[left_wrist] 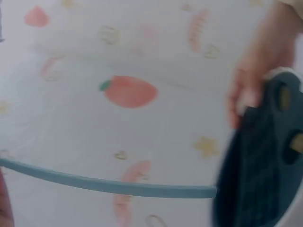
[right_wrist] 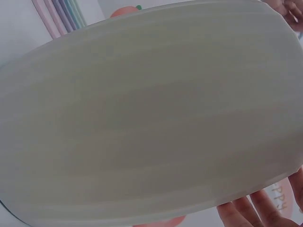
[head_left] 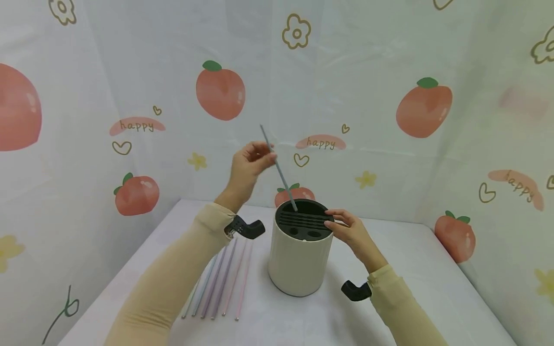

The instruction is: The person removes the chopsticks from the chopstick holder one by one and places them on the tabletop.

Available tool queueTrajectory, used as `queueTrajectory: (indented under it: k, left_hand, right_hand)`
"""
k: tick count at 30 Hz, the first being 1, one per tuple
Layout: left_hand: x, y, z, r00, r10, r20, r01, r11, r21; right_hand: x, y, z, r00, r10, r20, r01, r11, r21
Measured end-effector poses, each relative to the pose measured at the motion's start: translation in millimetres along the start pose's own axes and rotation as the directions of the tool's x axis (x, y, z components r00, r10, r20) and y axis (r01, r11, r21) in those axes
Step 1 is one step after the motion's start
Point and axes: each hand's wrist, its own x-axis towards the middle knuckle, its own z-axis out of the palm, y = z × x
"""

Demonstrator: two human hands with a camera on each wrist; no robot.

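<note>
My left hand [head_left: 247, 169] pinches a slim blue-grey rod [head_left: 282, 176] between thumb and fingers near its upper part. The rod leans, and its lower end is at the large opening of a round white desk organizer [head_left: 298, 266]. The black top insert [left_wrist: 265, 165] has a big compartment at the back, narrow slots across the middle and round holes in front. At the organizer's right rim is my right hand [head_left: 351, 236], fingertips touching the edge. In the right wrist view its fingers [right_wrist: 265, 208] lie along the organizer's side.
Several slim coloured rods [head_left: 223, 283], green, blue, purple and pink, lie side by side on the white table [head_left: 268, 327], left of the organizer. A white cloth backdrop [head_left: 363, 57] printed with peaches surrounds the table at the back and sides.
</note>
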Motion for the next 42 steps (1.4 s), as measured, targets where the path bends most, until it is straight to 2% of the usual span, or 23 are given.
queueTrajectory:
  k: [1, 3, 5, 7, 9, 13, 15, 17, 20, 22, 26, 30, 32, 34, 38, 42]
  left_hand:
    - [2.0, 8.7, -3.8, 0.998, 0.040, -0.054, -0.042, 0.998, -0.045]
    - [5.3, 22.8, -14.8, 0.982, 0.094, -0.164, -0.113, 0.987, -0.116]
    - [5.9, 32.8, -29.8, 0.960, 0.110, -0.257, -0.153, 0.976, -0.153]
    - [4.1, 37.8, -47.6, 0.941, 0.102, -0.322, -0.157, 0.976, -0.150]
    - [-0.1, 38.0, -67.8, 0.930, 0.063, -0.362, -0.117, 0.985, -0.130]
    - [-13.2, 27.7, -108.9, 0.905, -0.046, -0.423, 0.031, 0.999, -0.043]
    - [-22.0, 18.1, -129.2, 0.890, -0.098, -0.446, 0.117, 0.993, 0.014]
    - [-32.7, 7.1, -149.5, 0.876, -0.146, -0.459, 0.207, 0.974, 0.087]
    - [-51.7, -9.1, -179.4, 0.862, -0.233, -0.451, 0.343, 0.922, 0.179]
    - [-64.4, -18.5, -196.7, 0.852, -0.282, -0.442, 0.419, 0.873, 0.250]
    - [-84.7, -35.3, -224.2, 0.828, -0.371, -0.420, 0.529, 0.764, 0.369]
    - [-100.3, -48.9, -242.8, 0.786, -0.475, -0.397, 0.617, 0.653, 0.440]
    - [-107.4, -54.0, -248.8, 0.759, -0.517, -0.395, 0.651, 0.607, 0.456]
    - [-113.6, -58.7, -253.3, 0.740, -0.546, -0.393, 0.671, 0.561, 0.485]
    - [-122.1, -68.2, -259.2, 0.714, -0.575, -0.400, 0.694, 0.505, 0.513]
    - [-128.2, -79.0, -261.9, 0.702, -0.583, -0.410, 0.703, 0.475, 0.529]
  right_hand:
    - [0.3, -0.3, 0.1, 1.000, 0.000, -0.002, 0.000, 1.000, 0.001]
    - [0.5, -1.0, 0.4, 1.000, -0.003, -0.005, 0.003, 1.000, 0.003]
    - [0.8, -1.2, 0.9, 1.000, -0.002, -0.009, 0.002, 1.000, 0.007]
    - [0.8, -0.8, 1.0, 1.000, 0.000, -0.012, 0.000, 1.000, 0.010]
    - [0.7, -0.4, 1.0, 1.000, 0.004, -0.010, -0.003, 1.000, 0.016]
    - [0.1, 0.0, 0.5, 1.000, 0.006, -0.007, -0.006, 1.000, 0.029]
    - [-0.2, -0.1, 0.2, 1.000, 0.001, -0.002, 0.000, 1.000, 0.029]
    - [-0.3, -0.3, 0.3, 1.000, -0.004, -0.002, 0.004, 0.999, 0.035]
    - [-0.4, -0.7, 0.7, 1.000, -0.010, -0.001, 0.010, 0.999, 0.035]
    - [-0.5, -0.9, 1.0, 1.000, -0.006, -0.002, 0.006, 0.999, 0.037]
    - [-0.9, -0.9, 0.9, 1.000, -0.003, -0.004, 0.003, 1.000, 0.027]
    - [-0.6, -0.8, 1.1, 1.000, -0.006, -0.006, 0.007, 1.000, 0.026]
    - [-0.3, -0.8, 1.4, 1.000, -0.007, -0.006, 0.007, 1.000, 0.028]
    - [-0.2, -0.9, 1.6, 1.000, -0.005, -0.003, 0.005, 1.000, 0.028]
    - [-1.2, -1.7, 1.7, 1.000, 0.002, -0.003, -0.002, 1.000, 0.019]
    - [-2.8, -2.7, 1.7, 1.000, 0.009, -0.002, -0.009, 1.000, 0.016]
